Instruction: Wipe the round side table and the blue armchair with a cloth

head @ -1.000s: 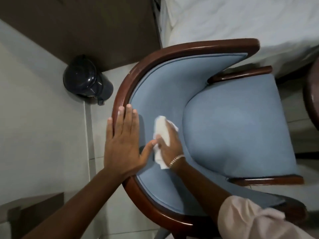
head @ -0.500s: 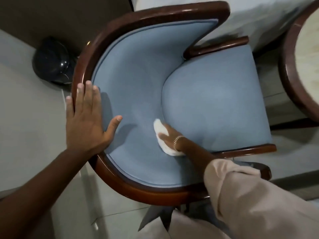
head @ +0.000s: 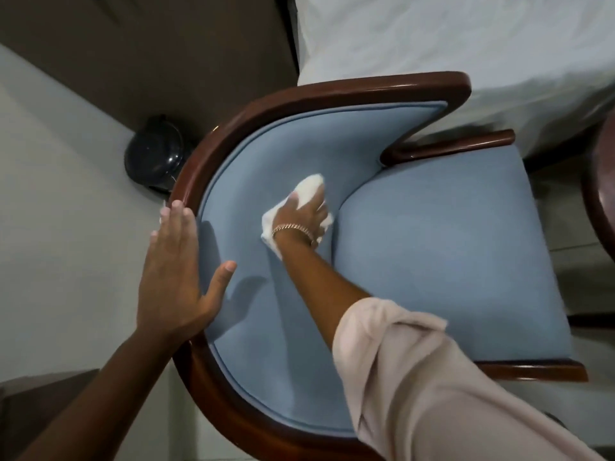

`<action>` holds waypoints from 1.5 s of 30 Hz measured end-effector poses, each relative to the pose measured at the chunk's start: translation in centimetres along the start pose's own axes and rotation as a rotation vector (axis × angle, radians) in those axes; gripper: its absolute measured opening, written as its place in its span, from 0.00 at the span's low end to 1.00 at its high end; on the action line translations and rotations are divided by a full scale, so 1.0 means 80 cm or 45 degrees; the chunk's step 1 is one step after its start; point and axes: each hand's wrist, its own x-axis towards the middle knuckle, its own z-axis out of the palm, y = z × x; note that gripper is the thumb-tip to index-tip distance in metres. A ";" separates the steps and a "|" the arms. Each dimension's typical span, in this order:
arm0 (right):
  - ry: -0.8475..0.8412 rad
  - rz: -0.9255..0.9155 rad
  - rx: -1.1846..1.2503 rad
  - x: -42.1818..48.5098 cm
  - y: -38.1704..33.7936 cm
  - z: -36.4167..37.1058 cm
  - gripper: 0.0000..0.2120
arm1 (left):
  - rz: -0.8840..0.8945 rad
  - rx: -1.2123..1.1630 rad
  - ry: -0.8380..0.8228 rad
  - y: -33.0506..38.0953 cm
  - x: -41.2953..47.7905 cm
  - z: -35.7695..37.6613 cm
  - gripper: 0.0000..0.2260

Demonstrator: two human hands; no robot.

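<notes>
Item: blue armchair (head: 432, 247), seen from above. Curved dark wood rail runs round the padded back; seat cushion lies to the right, with two wood arm fronts at its far and near edges. The chair fills the middle of your view.

Item: white cloth (head: 307, 191). It lies crumpled on the inner padding of the chair back, just left of where back meets seat. Parts of it show beyond your fingertips and on both sides of your wrist.

Item: your right hand (head: 304, 216). It is pressed flat onto the cloth with fingers spread, pinning it against the padding; whether the fingers curl round any of it cannot be told. A chain bracelet (head: 293, 229) sits at the wrist, and a pale rolled sleeve (head: 416, 367) covers the near forearm.

Item: your left hand (head: 176, 274). It is open and flat, fingers together, resting on the wood rail at the chair's left side, thumb splayed onto the blue padding. It holds nothing.

Item: round side table (head: 599, 194). Only a dark curved edge shows at the far right border, apart from the chair.

Item: dark round bin (head: 154, 154), on the floor just left of the chair back.

Item: white bedding (head: 449, 38), beyond the chair.
</notes>
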 end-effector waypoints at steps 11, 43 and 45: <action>-0.683 -0.162 -0.514 -0.063 0.112 -0.063 0.30 | 0.013 -0.076 0.002 -0.005 0.005 0.000 0.41; -1.186 -1.594 -1.175 -0.563 0.066 0.356 0.14 | -1.950 -1.385 0.759 -0.398 -0.381 -0.100 0.49; -1.115 -1.601 -0.981 -0.551 0.040 0.335 0.13 | -2.049 -1.258 0.798 -0.380 -0.365 -0.110 0.46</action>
